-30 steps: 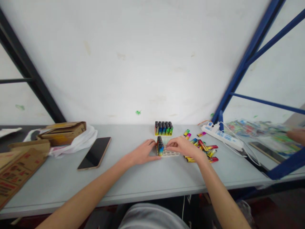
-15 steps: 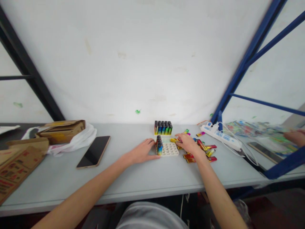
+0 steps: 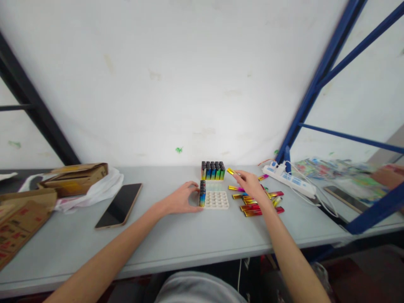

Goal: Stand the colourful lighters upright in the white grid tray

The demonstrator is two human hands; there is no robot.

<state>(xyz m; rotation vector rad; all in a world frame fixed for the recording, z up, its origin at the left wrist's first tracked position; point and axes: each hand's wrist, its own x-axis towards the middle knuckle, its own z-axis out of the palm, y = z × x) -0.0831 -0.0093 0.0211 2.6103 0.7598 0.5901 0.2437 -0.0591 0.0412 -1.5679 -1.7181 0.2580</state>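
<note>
A white tray (image 3: 217, 200) with rows of round holes lies on the table, and a row of black-topped blue lighters (image 3: 202, 194) stands upright along its left end. My left hand (image 3: 179, 198) curls about that end, thumb at the front and fingers at the back, closed on the tray and its row. In a pinch, my right hand (image 3: 250, 183) holds one shiny yellow lighter (image 3: 231, 171) above the table, tilted, pointing left. Below and beside this hand is a loose pile of red, gold and pink lighters (image 3: 252, 209). Behind the tray stands a filled block of lighters (image 3: 213, 170).
A phone (image 3: 120, 206) lies to the left, beside a white plastic bag (image 3: 104, 185) and cardboard boxes (image 3: 80, 179). On the right are a white power strip (image 3: 293, 182) with cables, a blue metal post (image 3: 311, 88), another phone (image 3: 346, 198) and another person's hand (image 3: 389, 176).
My right hand has risen from the pile with a yellow lighter between its fingers. My left hand keeps its place at the tray's left end. The view has shifted slightly.
</note>
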